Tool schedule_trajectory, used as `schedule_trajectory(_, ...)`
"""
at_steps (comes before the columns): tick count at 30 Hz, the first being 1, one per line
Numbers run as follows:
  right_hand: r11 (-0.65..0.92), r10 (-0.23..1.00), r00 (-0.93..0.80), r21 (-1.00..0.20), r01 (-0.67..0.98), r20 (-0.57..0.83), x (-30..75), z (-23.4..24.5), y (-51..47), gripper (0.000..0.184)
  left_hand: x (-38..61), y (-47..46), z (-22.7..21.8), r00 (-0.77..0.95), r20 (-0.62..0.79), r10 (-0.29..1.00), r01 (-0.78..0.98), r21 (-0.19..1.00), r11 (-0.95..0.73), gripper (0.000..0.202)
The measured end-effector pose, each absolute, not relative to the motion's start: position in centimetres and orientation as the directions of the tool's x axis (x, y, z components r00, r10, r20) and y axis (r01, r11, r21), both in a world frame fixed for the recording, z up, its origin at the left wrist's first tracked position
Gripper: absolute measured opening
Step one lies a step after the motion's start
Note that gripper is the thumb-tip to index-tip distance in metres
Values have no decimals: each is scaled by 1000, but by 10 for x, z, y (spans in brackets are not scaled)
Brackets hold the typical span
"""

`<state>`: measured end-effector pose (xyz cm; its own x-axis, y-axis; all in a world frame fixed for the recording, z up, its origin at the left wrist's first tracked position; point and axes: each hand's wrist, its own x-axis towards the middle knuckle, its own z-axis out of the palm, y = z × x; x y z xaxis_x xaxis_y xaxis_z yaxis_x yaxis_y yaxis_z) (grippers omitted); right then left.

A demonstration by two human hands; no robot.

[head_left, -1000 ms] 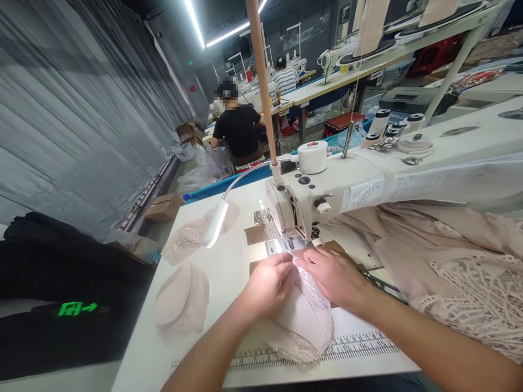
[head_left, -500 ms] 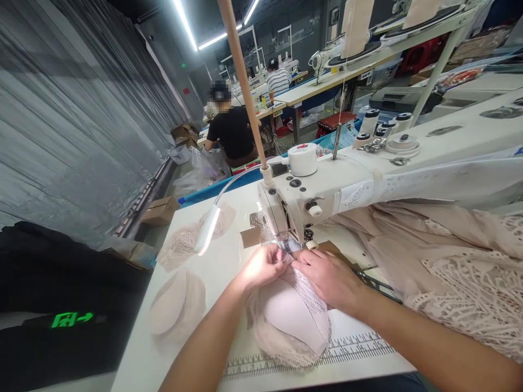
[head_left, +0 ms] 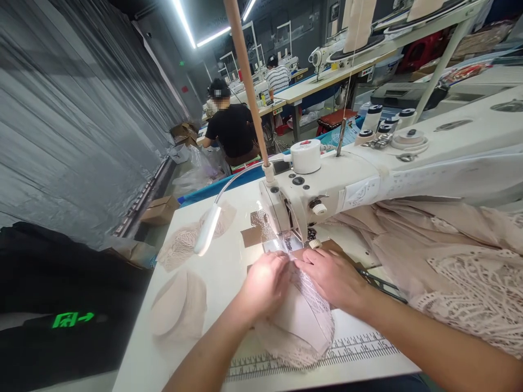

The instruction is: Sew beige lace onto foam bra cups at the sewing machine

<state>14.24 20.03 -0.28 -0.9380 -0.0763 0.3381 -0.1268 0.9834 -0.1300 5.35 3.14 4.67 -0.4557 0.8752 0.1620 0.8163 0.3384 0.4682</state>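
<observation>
Under the head of a white sewing machine lies a pale pink bra cup with lace along its right side. My left hand bends over the cup's upper left edge, its fingers closed on the fabric near the needle. From the right, my right hand pinches the lace edge close to the presser foot. The fingertips of both hands nearly meet there. The exact seam under the foot is hidden by the fingers and glare.
A bra cup piece and lace pieces lie on the left of the table. A lamp bends over them. Beige lace fabric is heaped at right. A printed ruler runs along the front. A person sits beyond.
My left hand has turned over and shifted onto the cup, covering more of its left side. My right hand has barely moved. The view has tilted slightly.
</observation>
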Motion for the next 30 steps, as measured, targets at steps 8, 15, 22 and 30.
schedule_trajectory(8,987,-31,-950,-140,-78,310,144,0,198,29,51,36,30,-434,114,894,872,304,385,38)
schedule_trajectory(15,986,5,-964,-160,-39,265,140,-1,198,28,32,41,34,-325,91,941,914,284,288,42)
schedule_trajectory(22,981,-13,-964,-185,-64,266,140,2,195,32,8,42,38,-205,93,974,935,314,166,45)
schedule_trajectory(30,923,25,-926,-364,-123,377,143,-8,205,30,37,25,49,-314,136,940,916,302,262,36)
